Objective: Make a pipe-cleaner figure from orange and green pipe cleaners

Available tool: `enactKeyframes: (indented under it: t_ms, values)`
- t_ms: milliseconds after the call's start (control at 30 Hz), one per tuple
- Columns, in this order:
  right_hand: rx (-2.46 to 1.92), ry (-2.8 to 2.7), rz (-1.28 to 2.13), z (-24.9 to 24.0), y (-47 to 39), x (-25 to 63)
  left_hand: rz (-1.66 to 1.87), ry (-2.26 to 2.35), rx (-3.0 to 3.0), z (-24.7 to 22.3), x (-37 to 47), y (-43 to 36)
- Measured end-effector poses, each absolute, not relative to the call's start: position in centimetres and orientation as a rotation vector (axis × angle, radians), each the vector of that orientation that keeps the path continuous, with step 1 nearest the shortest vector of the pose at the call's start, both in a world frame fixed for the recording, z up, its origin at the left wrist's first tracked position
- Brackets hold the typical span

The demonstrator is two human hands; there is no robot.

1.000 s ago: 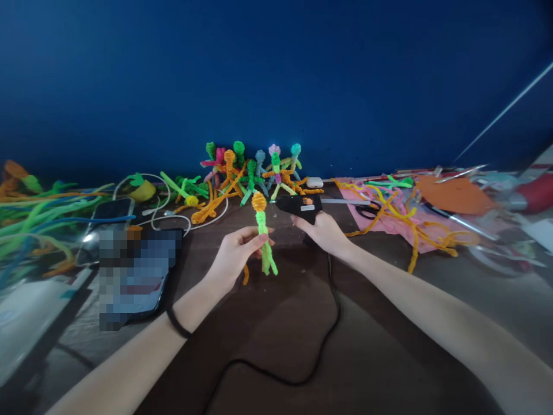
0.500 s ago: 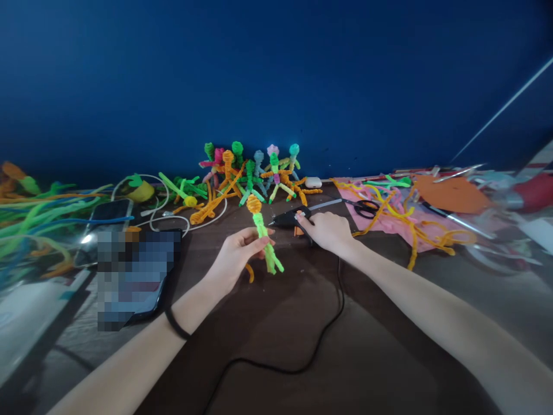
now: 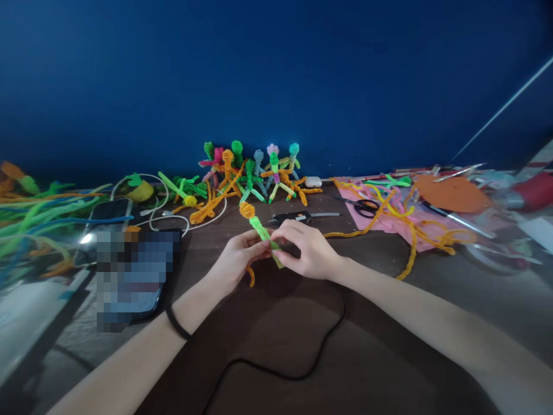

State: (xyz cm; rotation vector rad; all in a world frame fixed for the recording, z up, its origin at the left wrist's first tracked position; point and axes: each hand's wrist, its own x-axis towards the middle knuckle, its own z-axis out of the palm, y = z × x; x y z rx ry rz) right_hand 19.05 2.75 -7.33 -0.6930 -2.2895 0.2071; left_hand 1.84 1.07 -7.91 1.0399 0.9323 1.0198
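Between both hands is a pipe-cleaner figure with a coiled orange head and a lime-green body, tilted with its head up to the left. My left hand pinches the body from the left. The fingertips of my right hand close on its lower green end, hiding part of it. An orange pipe-cleaner piece shows below my left fingers. Just beyond my right hand a black glue gun lies on its side on the dark table, a translucent glue stick out of its back.
Several finished pipe-cleaner figures stand against the blue wall. Loose pipe cleaners and a phone are at left. Black scissors, pink sheet and orange sheet lie right. A black cord runs in front.
My right hand has let go of the glue gun, which now lies on the table, and has come to the figure's lower end. The figure's head has tipped left.
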Motion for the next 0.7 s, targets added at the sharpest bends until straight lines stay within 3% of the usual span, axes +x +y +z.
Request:
enactKeyframes:
  t_ms: [700]
  values:
    - [-0.709, -2.312, 0.266, -9.5, 3.1, 18.8, 1.002, 0.849, 0.948, -8.0, 2.9, 0.7]
